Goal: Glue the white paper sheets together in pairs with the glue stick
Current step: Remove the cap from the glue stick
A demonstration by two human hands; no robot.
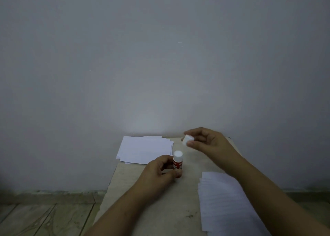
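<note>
Now: left hand grips glue stick upright, right hand pinches cap (off); park cap, then glue paper edges evenly.

It's dim in here — the whole view sits under a grey-blue murk, with corners falling off darker. A faint pool of light shows on the wall just above the far edge of the table, brightest low and centre. The paper stacks catch what light there is, the far stack and the near stack glowing pale. Shadows are soft, barely edged. The right hand and the white cap it pinches are smeared with blur — the left hand is a little crisper. The floor lines bow at the lower left.
</note>
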